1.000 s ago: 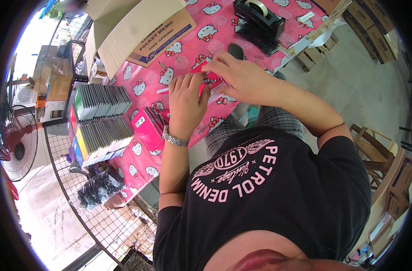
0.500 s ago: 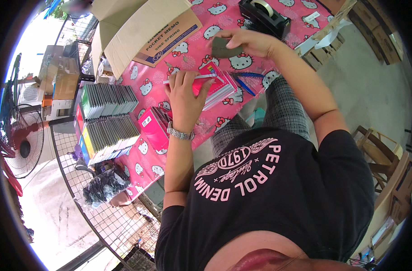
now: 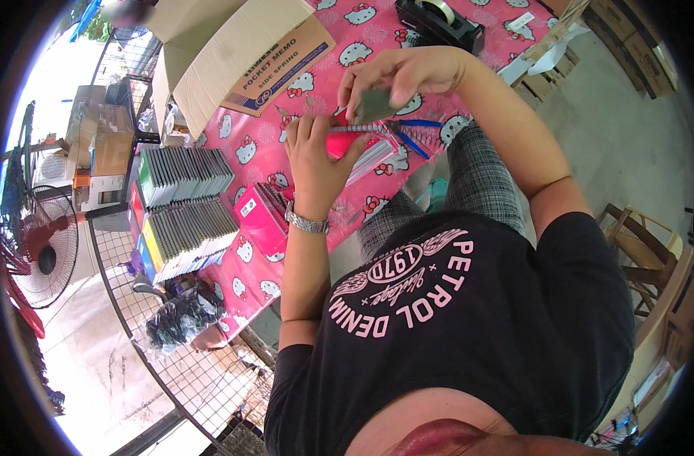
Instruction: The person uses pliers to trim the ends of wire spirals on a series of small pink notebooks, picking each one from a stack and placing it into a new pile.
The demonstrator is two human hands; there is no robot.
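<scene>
My left hand (image 3: 315, 163) is closed on the near-left part of a pink spiral notepad (image 3: 348, 143), thumb on its cover. Its wire binding runs along the far edge, and other pink notepads with white page edges seem to lie beneath it. Just beyond the binding, my right hand (image 3: 408, 77) pinches a dark grey-green flat piece (image 3: 373, 106) between thumb and fingers. The piece hangs over the binding; whether it touches cannot be told. Beside the pile, a blue-handled tool like pliers (image 3: 414, 144) lies with its handles apart.
A small pink notepad stack (image 3: 262, 220) lies left of my left wrist. Rows of spiral notepads (image 3: 186, 175) stand at the table's left edge. An open cardboard box (image 3: 282, 64) is at the far left, a black tape dispenser (image 3: 442, 23) at the far side. A fan (image 3: 47, 258) stands left.
My right hand has come left and nearer with the grey-green piece, down to the notepad's binding. My left hand has stayed nearly in place on the pink notepad.
</scene>
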